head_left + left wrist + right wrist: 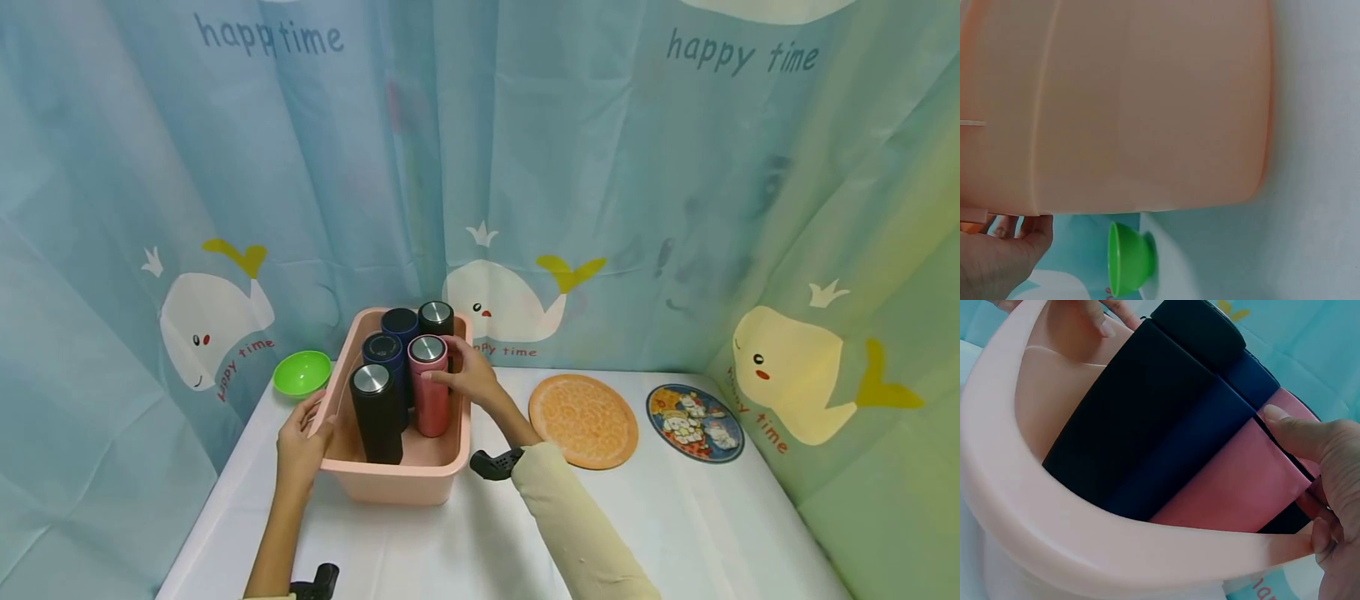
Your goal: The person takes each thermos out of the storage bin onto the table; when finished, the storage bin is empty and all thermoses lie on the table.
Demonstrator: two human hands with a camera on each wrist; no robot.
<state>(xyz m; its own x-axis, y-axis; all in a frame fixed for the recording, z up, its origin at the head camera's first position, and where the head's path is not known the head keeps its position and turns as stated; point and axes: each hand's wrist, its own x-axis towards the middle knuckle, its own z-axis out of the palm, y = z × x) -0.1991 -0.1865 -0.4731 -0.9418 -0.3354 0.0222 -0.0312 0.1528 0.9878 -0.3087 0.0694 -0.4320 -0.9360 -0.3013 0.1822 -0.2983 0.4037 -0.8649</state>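
Observation:
A pink plastic tub (393,487) stands on the table with upright vacuum flasks inside. My left hand (298,446) grips its left rim, fingers outside and thumb over the edge; the left wrist view shows that hand (1007,256) beside the tub's outer wall. My right hand (474,375) holds a pink flask (431,404) near its lid, thumb on the near side. In the right wrist view the thumb presses close to the pink flask's lid seam. A black flask (377,421) stands in front, two dark blue flasks (382,347) behind it, and another black flask (437,315) at the back.
A green bowl (302,373) sits left of the tub. To the right lie an orange patterned round mat (583,421) and a dark blue round mat with cartoon figures (695,422). A whale-print curtain (540,167) hangs behind the white table (720,517).

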